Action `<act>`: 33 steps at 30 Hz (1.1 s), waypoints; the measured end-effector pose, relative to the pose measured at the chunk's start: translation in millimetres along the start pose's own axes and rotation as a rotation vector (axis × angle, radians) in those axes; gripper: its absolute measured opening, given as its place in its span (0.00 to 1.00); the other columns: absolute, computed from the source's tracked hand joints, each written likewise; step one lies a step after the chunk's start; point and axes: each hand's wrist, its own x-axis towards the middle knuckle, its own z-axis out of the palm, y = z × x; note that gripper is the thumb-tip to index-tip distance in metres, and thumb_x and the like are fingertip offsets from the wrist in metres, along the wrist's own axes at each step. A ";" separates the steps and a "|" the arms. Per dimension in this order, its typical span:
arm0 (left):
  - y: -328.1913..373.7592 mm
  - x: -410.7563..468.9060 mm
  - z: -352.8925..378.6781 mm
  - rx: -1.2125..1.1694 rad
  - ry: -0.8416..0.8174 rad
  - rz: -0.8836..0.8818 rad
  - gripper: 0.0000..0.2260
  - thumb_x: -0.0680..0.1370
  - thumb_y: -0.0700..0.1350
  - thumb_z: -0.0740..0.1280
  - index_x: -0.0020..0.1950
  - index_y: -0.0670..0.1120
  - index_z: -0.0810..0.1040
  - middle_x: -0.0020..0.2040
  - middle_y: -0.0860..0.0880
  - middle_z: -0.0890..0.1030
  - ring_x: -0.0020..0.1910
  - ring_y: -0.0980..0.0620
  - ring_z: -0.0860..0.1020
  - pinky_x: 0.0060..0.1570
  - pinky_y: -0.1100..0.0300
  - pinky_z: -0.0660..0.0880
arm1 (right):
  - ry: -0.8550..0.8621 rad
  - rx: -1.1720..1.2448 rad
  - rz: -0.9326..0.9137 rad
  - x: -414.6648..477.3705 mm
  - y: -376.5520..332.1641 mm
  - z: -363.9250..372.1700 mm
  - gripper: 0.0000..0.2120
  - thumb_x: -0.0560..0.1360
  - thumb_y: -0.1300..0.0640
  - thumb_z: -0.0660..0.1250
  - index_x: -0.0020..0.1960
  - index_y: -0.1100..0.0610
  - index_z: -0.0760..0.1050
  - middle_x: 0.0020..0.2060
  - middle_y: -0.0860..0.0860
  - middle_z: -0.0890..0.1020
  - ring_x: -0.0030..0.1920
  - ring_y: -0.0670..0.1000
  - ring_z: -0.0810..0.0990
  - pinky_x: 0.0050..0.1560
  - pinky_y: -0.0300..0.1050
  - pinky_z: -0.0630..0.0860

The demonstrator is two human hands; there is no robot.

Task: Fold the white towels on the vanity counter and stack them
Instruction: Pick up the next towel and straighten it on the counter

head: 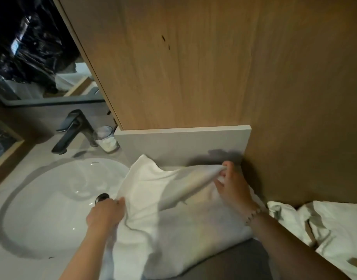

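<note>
Sink: set in the tabletop at the left, with the drain towards its right side.
Faucet: behind the sink; a glass stands just right of it.
Towel: on the tabletop right of the sink, left edge over the basin, far edge against the backsplash.
Left hand: grips the towel's left edge, beside the drain.
Right hand: its fingers pinch the towel's far right corner, raised before the backsplash.
Other towels: far right, beyond the right forearm.
Mirror: behind the faucet.
</note>
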 end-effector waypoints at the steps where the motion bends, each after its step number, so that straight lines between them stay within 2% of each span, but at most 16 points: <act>1: 1.1 0.2 -1.8 0.046 0.089 0.023 0.19 0.79 0.51 0.56 0.63 0.41 0.73 0.60 0.40 0.76 0.61 0.40 0.73 0.55 0.52 0.69 | -0.045 -0.057 -0.036 -5.3 -4.8 6.9 0.27 0.76 0.51 0.66 0.70 0.58 0.60 0.63 0.54 0.73 0.62 0.52 0.74 0.56 0.40 0.71; 3: 7.0 -0.3 -1.8 0.064 0.283 0.164 0.15 0.76 0.46 0.60 0.58 0.39 0.74 0.56 0.39 0.76 0.56 0.38 0.74 0.51 0.49 0.72 | -0.120 -0.208 -0.083 -13.4 -14.1 19.8 0.34 0.75 0.45 0.64 0.73 0.58 0.54 0.71 0.55 0.64 0.70 0.53 0.65 0.68 0.44 0.63; 5: 17.1 0.0 6.8 0.078 0.424 0.500 0.15 0.73 0.48 0.62 0.53 0.39 0.76 0.48 0.40 0.78 0.48 0.37 0.77 0.43 0.48 0.75 | -0.201 -0.318 -0.115 -15.3 -19.1 29.6 0.37 0.76 0.40 0.61 0.75 0.57 0.49 0.75 0.54 0.55 0.75 0.54 0.54 0.75 0.52 0.51; 6: 22.6 0.1 11.8 0.095 0.426 0.652 0.17 0.74 0.52 0.59 0.52 0.40 0.77 0.48 0.41 0.79 0.47 0.38 0.78 0.43 0.49 0.75 | -0.242 -0.344 -0.124 -15.0 -21.1 31.4 0.40 0.75 0.38 0.60 0.76 0.55 0.47 0.76 0.53 0.51 0.76 0.53 0.49 0.75 0.55 0.46; 7: 29.8 -1.2 16.4 0.104 0.341 0.757 0.24 0.77 0.59 0.54 0.55 0.41 0.77 0.51 0.42 0.79 0.51 0.38 0.78 0.48 0.50 0.75 | -0.278 -0.359 -0.125 -13.3 -21.4 32.3 0.42 0.73 0.35 0.60 0.76 0.54 0.46 0.76 0.51 0.49 0.76 0.53 0.46 0.75 0.57 0.44; 9: 46.7 -3.0 26.5 0.112 0.174 0.796 0.42 0.72 0.73 0.41 0.68 0.42 0.71 0.66 0.42 0.73 0.67 0.39 0.70 0.64 0.49 0.68 | -0.334 -0.389 -0.123 -10.0 -20.3 30.8 0.48 0.69 0.30 0.61 0.76 0.51 0.42 0.76 0.50 0.45 0.76 0.54 0.42 0.74 0.60 0.40; 10: 52.8 -3.1 30.5 0.096 0.085 0.739 0.49 0.65 0.77 0.40 0.74 0.45 0.63 0.74 0.44 0.63 0.73 0.41 0.60 0.69 0.48 0.60 | -0.360 -0.414 -0.115 -8.6 -18.6 29.8 0.51 0.67 0.28 0.61 0.76 0.51 0.40 0.76 0.50 0.43 0.76 0.54 0.41 0.73 0.62 0.39; 12: 58.6 -0.5 37.5 0.125 -0.064 0.639 0.50 0.60 0.77 0.44 0.77 0.52 0.48 0.78 0.49 0.45 0.77 0.44 0.44 0.73 0.45 0.48 | -0.404 -0.439 -0.096 -6.8 -16.3 28.9 0.53 0.65 0.27 0.62 0.76 0.49 0.37 0.76 0.49 0.40 0.76 0.54 0.38 0.72 0.64 0.39; 15: 60.4 3.6 39.3 0.163 -0.111 0.630 0.46 0.65 0.74 0.51 0.77 0.53 0.43 0.77 0.50 0.38 0.76 0.44 0.38 0.72 0.40 0.47 | -0.469 -0.451 -0.085 -6.5 -18.0 24.2 0.54 0.66 0.28 0.62 0.76 0.50 0.34 0.76 0.48 0.37 0.75 0.53 0.35 0.71 0.64 0.37; 17: 61.5 5.7 37.2 0.179 -0.110 0.632 0.44 0.70 0.73 0.54 0.77 0.52 0.43 0.77 0.49 0.38 0.76 0.43 0.38 0.71 0.38 0.47 | -0.439 -0.409 -0.113 -13.9 -20.9 14.3 0.50 0.68 0.30 0.62 0.77 0.51 0.40 0.77 0.49 0.42 0.76 0.52 0.40 0.73 0.59 0.39; 19: 64.8 7.2 34.7 0.222 -0.113 0.617 0.43 0.72 0.71 0.56 0.77 0.51 0.43 0.78 0.48 0.39 0.76 0.42 0.40 0.71 0.39 0.46 | -0.303 -0.285 -0.150 -27.4 -19.3 -0.3 0.40 0.69 0.32 0.62 0.74 0.50 0.56 0.74 0.49 0.59 0.74 0.50 0.57 0.73 0.49 0.52; 21: 72.4 4.7 27.9 0.285 -0.103 0.623 0.42 0.72 0.70 0.57 0.77 0.48 0.47 0.78 0.45 0.44 0.76 0.41 0.43 0.71 0.40 0.47 | -0.226 -0.171 -0.166 -47.7 -17.9 -18.1 0.33 0.66 0.31 0.63 0.66 0.46 0.68 0.65 0.45 0.71 0.65 0.47 0.69 0.62 0.39 0.62; 23: 84.7 -6.6 21.1 0.315 -0.013 0.713 0.37 0.74 0.66 0.59 0.76 0.46 0.55 0.77 0.45 0.54 0.76 0.42 0.50 0.72 0.45 0.52 | -0.289 -0.196 -0.183 -70.5 -12.3 -30.7 0.32 0.65 0.32 0.67 0.65 0.45 0.69 0.63 0.43 0.71 0.63 0.45 0.68 0.62 0.39 0.63; 26: 113.0 -35.2 15.5 0.126 0.078 1.031 0.21 0.79 0.54 0.60 0.70 0.49 0.67 0.71 0.50 0.67 0.70 0.49 0.64 0.67 0.56 0.63 | -0.328 -0.184 -0.170 -98.7 -2.8 -28.1 0.32 0.65 0.40 0.72 0.66 0.44 0.68 0.64 0.41 0.69 0.66 0.44 0.66 0.68 0.39 0.59; 29: 150.3 -54.7 19.2 0.019 -0.085 1.242 0.17 0.80 0.47 0.61 0.69 0.50 0.69 0.70 0.51 0.68 0.66 0.50 0.69 0.65 0.56 0.66 | -0.185 -0.222 -0.198 -113.7 1.9 -4.9 0.29 0.61 0.45 0.78 0.60 0.48 0.76 0.59 0.46 0.78 0.60 0.49 0.77 0.64 0.45 0.65; 33: 191.4 -58.0 33.6 0.013 -0.136 1.232 0.20 0.80 0.44 0.61 0.72 0.47 0.65 0.71 0.47 0.68 0.67 0.47 0.70 0.66 0.56 0.64 | -0.090 -0.231 -0.122 -125.9 -8.2 4.6 0.20 0.60 0.45 0.78 0.51 0.47 0.80 0.50 0.45 0.83 0.51 0.46 0.82 0.57 0.44 0.73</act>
